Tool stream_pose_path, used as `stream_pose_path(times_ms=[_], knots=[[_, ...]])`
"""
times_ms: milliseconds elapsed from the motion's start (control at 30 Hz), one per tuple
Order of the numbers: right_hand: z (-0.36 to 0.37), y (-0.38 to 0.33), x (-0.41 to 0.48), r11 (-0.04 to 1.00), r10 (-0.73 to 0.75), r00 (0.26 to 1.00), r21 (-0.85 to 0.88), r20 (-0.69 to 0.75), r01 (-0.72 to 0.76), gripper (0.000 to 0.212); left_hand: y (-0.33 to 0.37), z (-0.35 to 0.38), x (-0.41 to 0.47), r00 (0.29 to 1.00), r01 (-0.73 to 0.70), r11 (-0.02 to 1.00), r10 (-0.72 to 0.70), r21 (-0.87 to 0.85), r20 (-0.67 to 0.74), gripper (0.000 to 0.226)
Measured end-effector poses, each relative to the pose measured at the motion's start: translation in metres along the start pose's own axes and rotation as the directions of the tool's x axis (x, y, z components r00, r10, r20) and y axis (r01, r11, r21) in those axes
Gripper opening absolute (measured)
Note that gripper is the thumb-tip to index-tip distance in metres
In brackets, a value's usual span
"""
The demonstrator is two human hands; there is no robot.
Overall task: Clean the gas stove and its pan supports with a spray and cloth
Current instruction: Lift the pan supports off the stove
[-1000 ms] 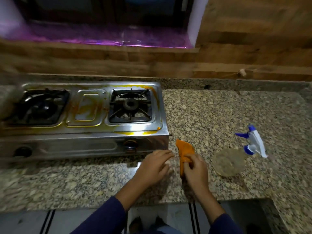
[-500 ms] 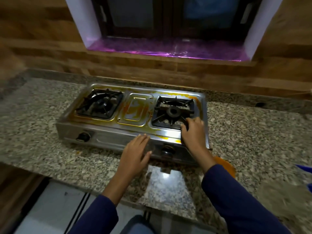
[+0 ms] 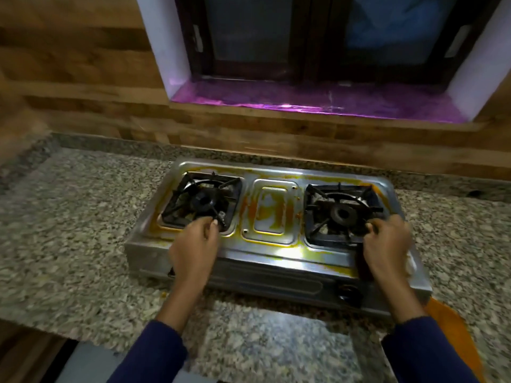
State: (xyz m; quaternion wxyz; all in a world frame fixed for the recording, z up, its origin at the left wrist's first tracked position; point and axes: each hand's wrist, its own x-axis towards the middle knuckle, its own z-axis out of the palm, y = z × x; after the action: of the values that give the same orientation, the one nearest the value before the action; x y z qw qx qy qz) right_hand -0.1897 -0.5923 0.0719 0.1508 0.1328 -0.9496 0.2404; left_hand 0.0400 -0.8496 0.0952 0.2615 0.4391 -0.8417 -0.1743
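A steel two-burner gas stove [image 3: 272, 261] with yellow-orange stains sits on the granite counter. My left hand [image 3: 193, 244] pinches the near edge of the left black pan support [image 3: 201, 201]. My right hand [image 3: 385, 244] grips the near right corner of the right pan support [image 3: 343, 214]. Both supports still rest in their wells. An orange cloth [image 3: 449, 324] lies on the counter at the stove's front right, partly hidden behind my right sleeve. The spray bottle is out of view.
The granite counter [image 3: 69, 230] stretches to the left of the stove and in front of it. A wooden wall [image 3: 83, 100] and a window ledge with purple lining [image 3: 304, 100] rise behind. The stove's right knob [image 3: 347, 293] faces me.
My right hand let go of the orange cloth and went to the right pan support. My left hand moved from the stove's front up to the left support. The view shifted left, away from the spray bottle.
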Motion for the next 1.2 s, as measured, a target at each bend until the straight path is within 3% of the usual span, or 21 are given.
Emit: stream_pose_path(times_ms=[167,367,633,933,1200], knots=[[0.008,-0.020,-0.001,1.000,0.017,0.992,-0.015,-0.123,-0.019,0.015,-0.002,0.007,0.065,0.977,0.026,0.969,-0.077,0.247,0.198,0.052],[0.002,-0.045,-0.017,0.988,0.105,0.969,0.130,-0.225,-0.077,0.015,0.013,0.023,0.078,0.934,0.034,0.952,-0.138,0.303,0.330,0.044],[0.010,-0.071,-0.018,0.956,0.101,0.970,0.291,-0.220,-0.034,0.012,0.018,0.027,0.079,0.932,0.196,0.948,-0.259,0.249,0.254,0.031],[0.007,-0.100,-0.015,0.908,-0.005,0.988,0.413,-0.151,0.068,0.013,0.021,-0.027,0.107,0.923,0.303,0.925,-0.344,0.229,0.172,0.034],[0.023,-0.143,-0.041,0.847,-0.142,0.977,0.491,-0.160,0.203,0.021,-0.034,-0.096,0.102,0.951,0.307,0.901,-0.307,0.307,-0.049,0.038]])
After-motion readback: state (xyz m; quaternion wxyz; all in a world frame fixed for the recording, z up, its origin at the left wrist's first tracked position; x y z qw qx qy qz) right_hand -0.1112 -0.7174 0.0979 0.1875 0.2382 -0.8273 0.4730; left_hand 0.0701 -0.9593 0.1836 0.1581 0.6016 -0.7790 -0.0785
